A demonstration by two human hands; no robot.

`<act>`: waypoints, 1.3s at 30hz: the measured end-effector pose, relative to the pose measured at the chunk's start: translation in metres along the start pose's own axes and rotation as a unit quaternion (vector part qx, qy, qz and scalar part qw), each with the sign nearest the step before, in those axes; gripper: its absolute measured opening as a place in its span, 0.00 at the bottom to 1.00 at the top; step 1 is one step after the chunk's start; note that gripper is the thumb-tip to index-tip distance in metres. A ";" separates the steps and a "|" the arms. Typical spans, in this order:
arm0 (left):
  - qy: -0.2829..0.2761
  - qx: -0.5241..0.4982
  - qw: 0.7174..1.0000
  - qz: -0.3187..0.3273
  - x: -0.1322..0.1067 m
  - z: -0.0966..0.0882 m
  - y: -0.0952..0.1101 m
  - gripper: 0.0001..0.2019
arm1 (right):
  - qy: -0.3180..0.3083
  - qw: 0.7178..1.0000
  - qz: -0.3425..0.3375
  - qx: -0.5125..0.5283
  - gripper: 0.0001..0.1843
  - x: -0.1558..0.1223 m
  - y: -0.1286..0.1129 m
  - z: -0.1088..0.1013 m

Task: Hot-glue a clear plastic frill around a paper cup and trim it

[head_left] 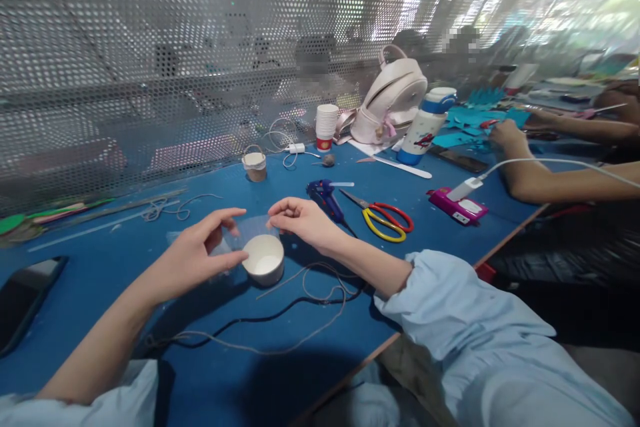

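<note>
- At the near side of the blue counter [210, 387], a thin grey cord [287, 351] curls beside and across a black cable [240, 321].
- A dark phone [30, 300] lies at the far left edge of the view.
- The white bowl [264, 263] stands upright, mouth up, between the two hands, just beyond the cord's end.
- The left hand [207, 247] is open and curved, its thumb at the bowl's left rim and its fingers by a clear plastic film [253, 227].
- The right hand [300, 220] pinches the film's right edge between thumb and fingertips, behind the bowl.
- Farther right lie red-and-yellow scissors [373, 207], a blue glue gun [325, 199] and a purple power strip [453, 203] with a white plug.
- Beyond stand a small bucket [255, 168], stacked paper cups [327, 127], a bottle [423, 130] and a pale backpack [390, 103].
- At far right, a co-worker's hand [507, 139] is near blue paper [455, 119].
- A perforated screen [200, 47] rises behind.
</note>
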State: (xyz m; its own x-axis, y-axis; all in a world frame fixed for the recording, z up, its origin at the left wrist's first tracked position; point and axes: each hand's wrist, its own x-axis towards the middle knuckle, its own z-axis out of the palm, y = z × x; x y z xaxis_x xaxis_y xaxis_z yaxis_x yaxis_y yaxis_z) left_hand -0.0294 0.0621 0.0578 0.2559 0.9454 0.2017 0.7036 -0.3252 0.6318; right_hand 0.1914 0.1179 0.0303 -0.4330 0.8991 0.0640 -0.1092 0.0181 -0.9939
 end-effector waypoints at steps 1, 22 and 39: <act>0.000 -0.024 1.000 -0.012 0.001 -0.002 -0.001 0.27 | 0.002 1.000 -0.001 0.000 0.05 0.000 0.000 0.000; -0.002 0.095 0.992 0.084 -0.007 -0.010 0.017 0.08 | -0.020 0.890 -0.408 -0.204 0.08 -0.025 0.000 -0.007; 0.169 0.246 0.924 0.239 -0.003 0.002 -0.008 0.06 | -0.056 0.702 -0.611 -0.360 0.09 -0.024 0.007 -0.020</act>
State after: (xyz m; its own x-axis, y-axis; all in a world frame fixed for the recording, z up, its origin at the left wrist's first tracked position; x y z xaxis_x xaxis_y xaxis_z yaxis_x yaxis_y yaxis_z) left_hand -0.0344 0.0621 0.0502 0.4518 0.6176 0.6437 0.8013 -0.5982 0.0115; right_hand 0.2189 0.1048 0.0198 -0.4817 -0.0209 0.8761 0.0020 0.9997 0.0249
